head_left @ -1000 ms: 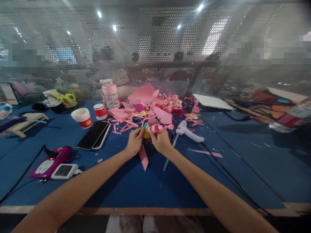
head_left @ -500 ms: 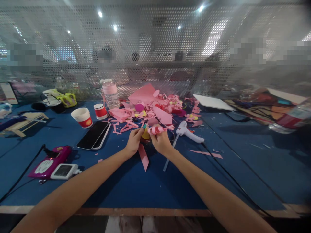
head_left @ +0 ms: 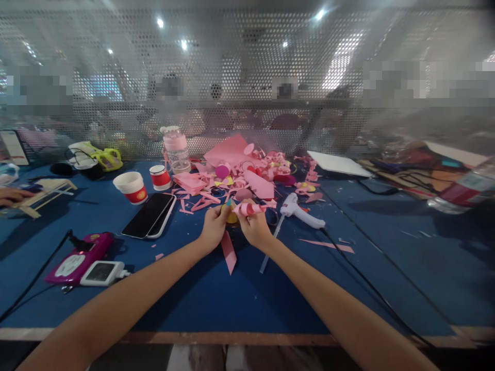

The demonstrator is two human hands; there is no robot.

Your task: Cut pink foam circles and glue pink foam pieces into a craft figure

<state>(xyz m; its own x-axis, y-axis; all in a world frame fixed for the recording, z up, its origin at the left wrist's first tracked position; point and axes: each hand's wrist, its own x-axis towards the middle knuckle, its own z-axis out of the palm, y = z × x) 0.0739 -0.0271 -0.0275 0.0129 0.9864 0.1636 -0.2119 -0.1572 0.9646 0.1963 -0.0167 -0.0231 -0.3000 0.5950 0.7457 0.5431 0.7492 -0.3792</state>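
Pink striped piece (head_left: 253, 208), long axis approx. crosswise, narrow end pointing R, pinched by R hand (head_left: 254, 226), L hand (head_left: 214, 225) grip unclear

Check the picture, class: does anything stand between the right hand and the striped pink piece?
Nothing visible does: the right hand holds the striped pink piece directly. The yellow piece shows beside them, toward the left hand.

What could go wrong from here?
The glue gun lies near the right hand, which holds a curled pink piece; if hot, which I can't tell, the gun could burn it. The black cord might snag and drag the gun. The white-and-red paper cup stands by the black phone; a knock could spill anything inside.
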